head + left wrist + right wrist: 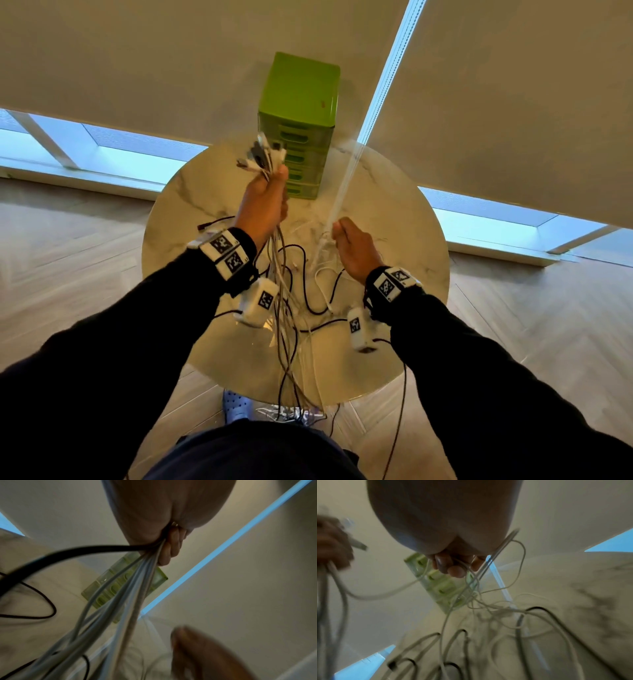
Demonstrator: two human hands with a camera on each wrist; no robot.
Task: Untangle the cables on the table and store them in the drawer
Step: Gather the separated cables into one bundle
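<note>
Centrally, cables are gripped by left fingers; a strand is pinched by right fingers, seemingly for separation.

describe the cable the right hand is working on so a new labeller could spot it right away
Start at the round marble table with the green drawer unit at its far edge. In front of the unit, the right hand pinches a thin white cable that loops down into the loose tangle on the tabletop. It is much thinner than the thick bundle of cables that the left hand grips, and than the black leads.
</note>
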